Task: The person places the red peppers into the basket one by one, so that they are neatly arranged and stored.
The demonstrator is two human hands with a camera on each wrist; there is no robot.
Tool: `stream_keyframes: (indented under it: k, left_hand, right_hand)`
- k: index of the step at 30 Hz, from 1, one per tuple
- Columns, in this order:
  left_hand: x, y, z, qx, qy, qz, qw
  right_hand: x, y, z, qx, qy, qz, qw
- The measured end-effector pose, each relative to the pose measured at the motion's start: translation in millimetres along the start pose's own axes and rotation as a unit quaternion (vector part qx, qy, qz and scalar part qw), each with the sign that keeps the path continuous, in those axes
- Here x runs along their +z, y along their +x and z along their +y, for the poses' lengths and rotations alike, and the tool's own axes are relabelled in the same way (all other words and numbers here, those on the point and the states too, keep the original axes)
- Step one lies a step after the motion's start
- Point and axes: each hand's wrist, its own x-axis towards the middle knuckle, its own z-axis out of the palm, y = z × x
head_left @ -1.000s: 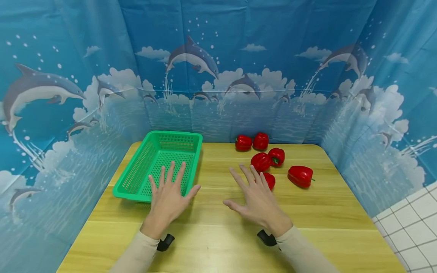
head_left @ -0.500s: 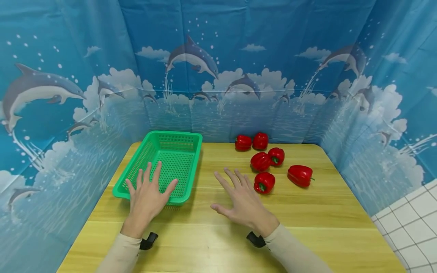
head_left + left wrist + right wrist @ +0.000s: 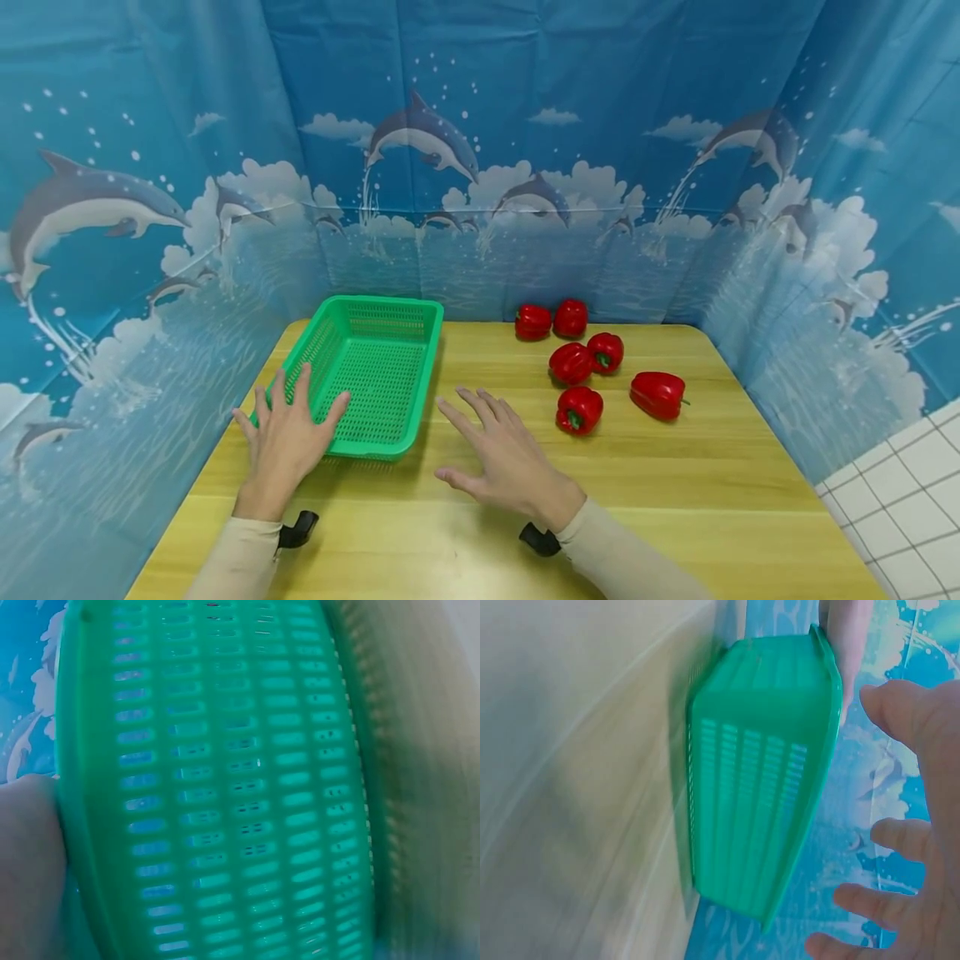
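A green plastic basket [image 3: 375, 383] with slotted walls stands at the left of the table. My left hand [image 3: 285, 442], fingers spread, overlaps the basket's near left corner in the head view. The left wrist view is filled by the basket's slotted side [image 3: 225, 787], with part of that hand [image 3: 30, 862] at its rim. To the right of the basket, my right hand [image 3: 513, 462] hovers with spread fingers and holds nothing. In the right wrist view its fingers [image 3: 904, 840] point toward the basket [image 3: 750, 787], apart from it. The nearest red bell pepper [image 3: 579, 410] lies beyond it.
Several more red bell peppers [image 3: 570, 363] lie toward the back right of the wooden table [image 3: 697, 500], one bell pepper [image 3: 658, 395] off by itself on the right. A blue dolphin-print curtain [image 3: 480, 250] rises at the back and both sides. White tiles [image 3: 900, 500] show at the far right.
Both hands have shifted left: the left hand from over the basket's front middle to its near left corner, the right hand away from the peppers toward the basket. Basket and peppers have stayed put.
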Motion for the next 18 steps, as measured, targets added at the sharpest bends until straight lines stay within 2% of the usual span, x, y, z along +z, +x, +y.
stream_keyframes:
  k: [8, 18]
  left_hand:
    - [4.0, -3.0, -0.2, 0.0, 0.007, 0.013, 0.9999]
    - [9.4, -8.5, 5.0, 0.002, 0.013, 0.001, 0.9999]
  right_hand:
    - [10.9, 5.8, -13.2, -0.03, 0.014, 0.003, 0.999]
    - [17.0, 1.2, -11.7, -0.042, 0.015, 0.002, 0.999]
